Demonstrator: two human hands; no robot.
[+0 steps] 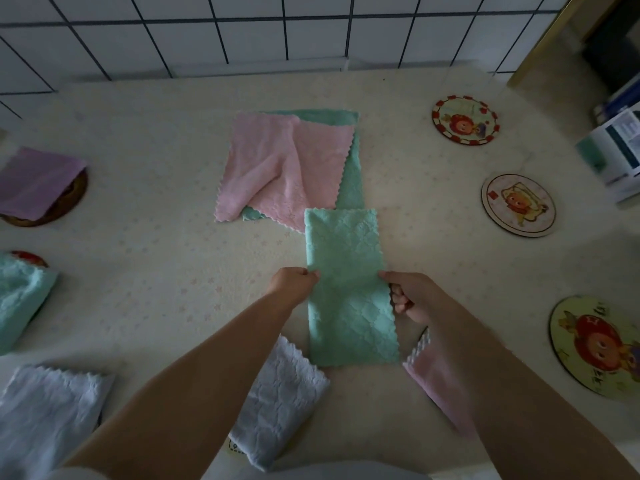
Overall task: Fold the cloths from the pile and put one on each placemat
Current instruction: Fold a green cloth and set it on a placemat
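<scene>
Folded green cloth (346,282), lengthwise strip

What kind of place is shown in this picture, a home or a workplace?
Probably a home kitchen or dining corner. A table under a cream patterned tablecloth stands against a white tiled wall, and round cartoon-printed placemats are laid out like table settings, some already holding folded microfibre cloths.

The held cloth (349,285) was mint green with a quilted diamond pattern. The pile (287,168) showed pink over green. The desk (145,271) was cream with faint stars; round placemats (465,120) bore red-edged cartoon figures.
</scene>
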